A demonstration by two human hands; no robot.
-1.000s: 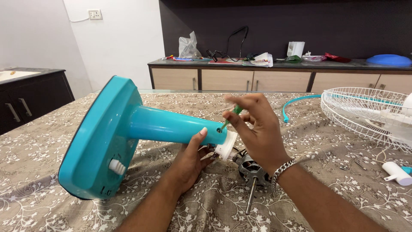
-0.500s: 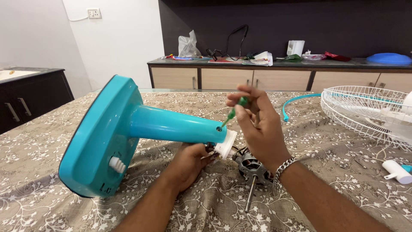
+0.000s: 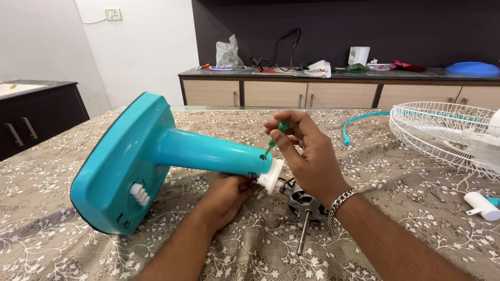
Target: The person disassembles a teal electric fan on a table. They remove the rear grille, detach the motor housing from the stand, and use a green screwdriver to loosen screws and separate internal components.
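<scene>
A teal fan stand (image 3: 156, 156) lies on its side on the patterned tablecloth (image 3: 62, 250), base to the left. My left hand (image 3: 226, 195) grips the neck from below, near its white end piece (image 3: 272, 179). My right hand (image 3: 307, 153) is closed on a small green-handled screwdriver (image 3: 277, 134), whose tip meets a hole at the top of the neck's end. The bare fan motor (image 3: 304, 205) with its steel shaft lies just under my right wrist, which wears a silver bracelet.
A white wire fan guard (image 3: 442, 130) and a teal rim strip (image 3: 359, 122) lie at the right. A white cylindrical part (image 3: 482, 205) rests near the right edge. A sideboard (image 3: 333, 88) with bags and clutter stands behind; a dark cabinet (image 3: 36, 112) is at the left.
My right hand has lowered the screwdriver so its tip now sits at the hole in the neck. My left hand slid further under the neck.
</scene>
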